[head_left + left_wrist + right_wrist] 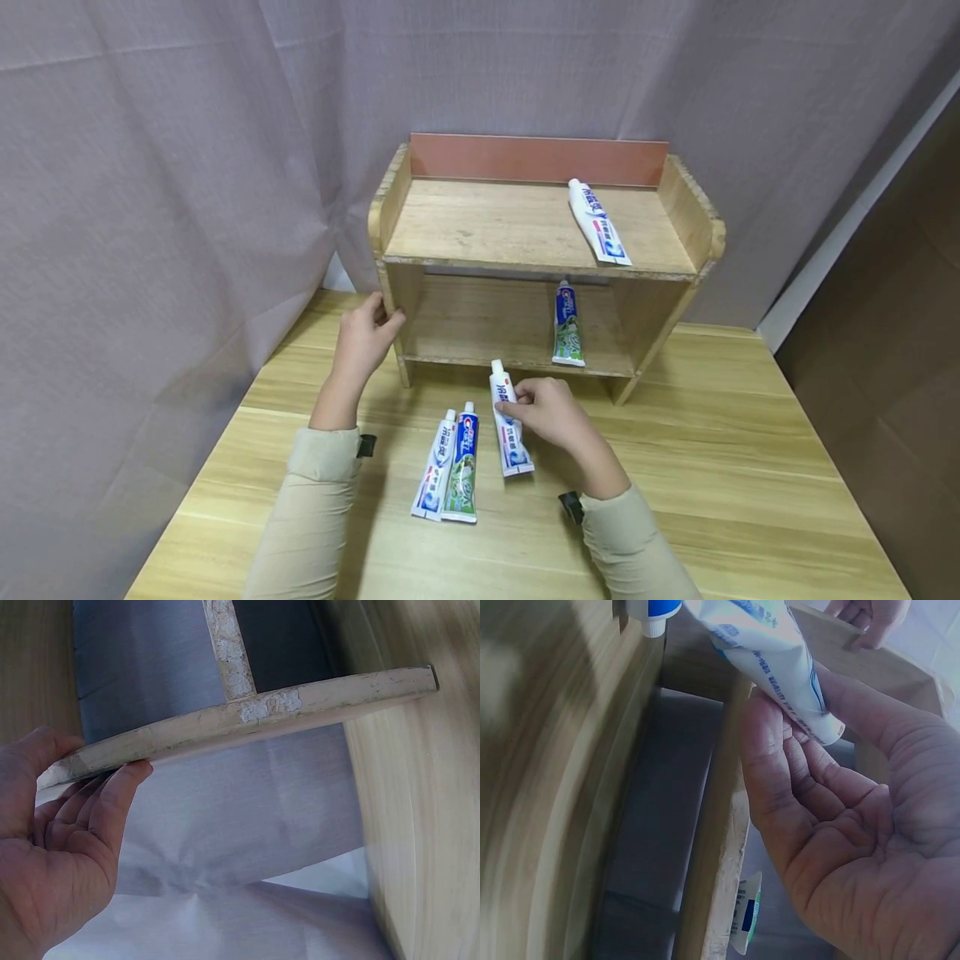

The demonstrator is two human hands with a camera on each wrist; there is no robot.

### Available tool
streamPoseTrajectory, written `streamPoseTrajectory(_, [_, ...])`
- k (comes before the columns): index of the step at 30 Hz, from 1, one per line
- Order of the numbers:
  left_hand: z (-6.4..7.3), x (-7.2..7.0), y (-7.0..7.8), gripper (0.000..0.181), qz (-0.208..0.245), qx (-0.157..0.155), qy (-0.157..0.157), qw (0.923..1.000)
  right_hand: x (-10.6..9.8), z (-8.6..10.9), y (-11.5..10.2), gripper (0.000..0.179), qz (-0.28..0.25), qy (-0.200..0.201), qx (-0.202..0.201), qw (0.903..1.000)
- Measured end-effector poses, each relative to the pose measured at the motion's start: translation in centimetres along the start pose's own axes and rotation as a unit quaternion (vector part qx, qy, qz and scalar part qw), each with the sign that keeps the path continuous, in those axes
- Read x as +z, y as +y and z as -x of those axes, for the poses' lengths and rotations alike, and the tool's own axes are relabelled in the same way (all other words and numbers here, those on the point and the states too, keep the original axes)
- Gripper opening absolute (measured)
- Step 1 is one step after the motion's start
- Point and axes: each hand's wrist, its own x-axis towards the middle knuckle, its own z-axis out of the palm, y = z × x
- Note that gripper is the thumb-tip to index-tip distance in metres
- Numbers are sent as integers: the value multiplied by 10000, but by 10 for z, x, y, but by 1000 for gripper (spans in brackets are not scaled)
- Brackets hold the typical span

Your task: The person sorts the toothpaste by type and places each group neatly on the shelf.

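Note:
My right hand (pixel 553 412) pinches a white toothpaste tube (pixel 507 425) between thumb and fingers, cap pointing toward the shelf. In the right wrist view the same tube (pixel 769 664) crosses above the fingers. My left hand (pixel 363 335) grips the left side panel of the wooden shelf (pixel 510 221); in the left wrist view the thumb and fingers lie on either side of that panel's edge (pixel 180 735). Left of the held tube, a white toothpaste tube (pixel 435 471) and a blue and green toothpaste tube (pixel 463 467) lie side by side on the table.
One white tube (pixel 597 223) lies on the upper board, right of its middle. A blue and green tube (pixel 567 327) lies on the lower board, toward the right. The wooden table (pixel 735 467) extends to both sides, with a grey curtain (pixel 187 183) behind.

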Motion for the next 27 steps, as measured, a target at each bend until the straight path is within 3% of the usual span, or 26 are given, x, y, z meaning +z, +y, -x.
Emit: streamPoseTrajectory(27, [1,-1,1,17,-64,103,64,9999,-16,-5,-21,21,-178,163,-337,9991])
